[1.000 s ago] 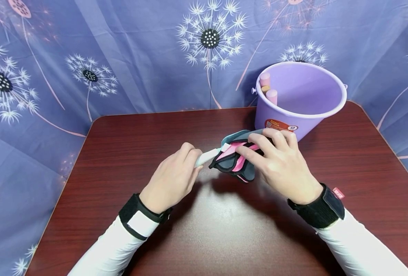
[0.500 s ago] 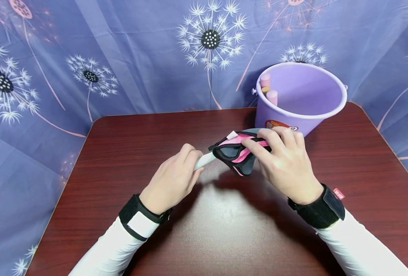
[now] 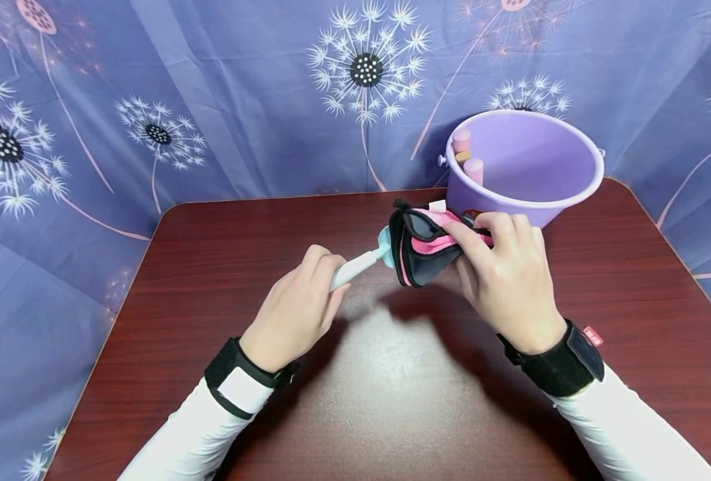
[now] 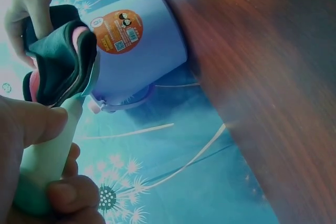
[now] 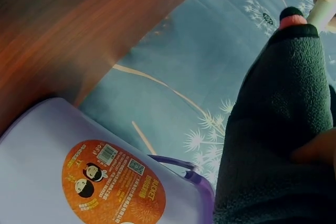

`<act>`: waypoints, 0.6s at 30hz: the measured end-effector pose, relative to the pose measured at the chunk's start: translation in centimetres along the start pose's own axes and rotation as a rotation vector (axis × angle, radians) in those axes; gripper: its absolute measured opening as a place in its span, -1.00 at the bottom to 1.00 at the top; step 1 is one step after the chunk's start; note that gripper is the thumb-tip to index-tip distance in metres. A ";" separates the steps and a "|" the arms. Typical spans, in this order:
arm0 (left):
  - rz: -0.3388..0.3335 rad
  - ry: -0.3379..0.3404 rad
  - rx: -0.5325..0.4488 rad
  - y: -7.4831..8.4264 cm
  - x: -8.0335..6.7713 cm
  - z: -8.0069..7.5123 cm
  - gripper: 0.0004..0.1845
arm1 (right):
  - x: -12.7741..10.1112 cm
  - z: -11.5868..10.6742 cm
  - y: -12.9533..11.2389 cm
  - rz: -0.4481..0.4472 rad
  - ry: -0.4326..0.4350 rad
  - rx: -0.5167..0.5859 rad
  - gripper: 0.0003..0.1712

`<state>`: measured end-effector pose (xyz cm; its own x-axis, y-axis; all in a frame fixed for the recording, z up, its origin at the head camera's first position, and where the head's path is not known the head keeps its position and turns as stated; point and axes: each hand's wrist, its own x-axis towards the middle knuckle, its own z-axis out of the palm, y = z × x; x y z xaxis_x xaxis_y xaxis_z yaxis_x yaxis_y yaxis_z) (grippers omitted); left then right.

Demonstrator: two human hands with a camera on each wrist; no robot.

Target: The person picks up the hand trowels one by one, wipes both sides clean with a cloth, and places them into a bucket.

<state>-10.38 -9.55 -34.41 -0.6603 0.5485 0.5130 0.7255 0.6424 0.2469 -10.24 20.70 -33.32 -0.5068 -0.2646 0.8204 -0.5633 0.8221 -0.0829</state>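
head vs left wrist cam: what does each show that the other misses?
Head only: both hands at once, the left hand holding the white handle, the right hand gripping the pink-and-black pad; the open purple bucket with pink cylinders inside; most of the dark wood table.

Left wrist only: the bucket's round orange label in full, its handle attachment, and the left thumb pressed on the handle close up.

Both: handle, pad, bucket, table, dandelion-print backdrop.
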 end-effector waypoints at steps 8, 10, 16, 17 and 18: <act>-0.025 0.025 -0.021 0.0 -0.1 0.1 -0.73 | 0.0 -0.1 0.1 0.043 -0.004 0.017 -0.49; -0.025 0.034 -0.020 -0.1 0.0 0.2 -0.72 | 0.0 -0.1 0.1 0.051 -0.006 0.016 -0.48; -0.032 0.046 -0.028 -0.1 0.0 0.1 -0.75 | -0.1 -0.2 0.3 0.081 -0.004 0.011 -0.52; -0.034 0.047 -0.030 -0.1 0.0 0.1 -0.75 | -0.2 -0.2 0.3 0.085 -0.010 0.011 -0.53; -0.036 0.048 -0.031 -0.1 0.0 0.1 -0.75 | -0.2 -0.2 0.3 0.088 -0.018 0.013 -0.52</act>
<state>-10.48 -9.55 -34.46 -0.6766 0.4983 0.5421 0.7074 0.6441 0.2909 -10.19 21.12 -33.41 -0.5662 -0.2011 0.7993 -0.5250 0.8356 -0.1616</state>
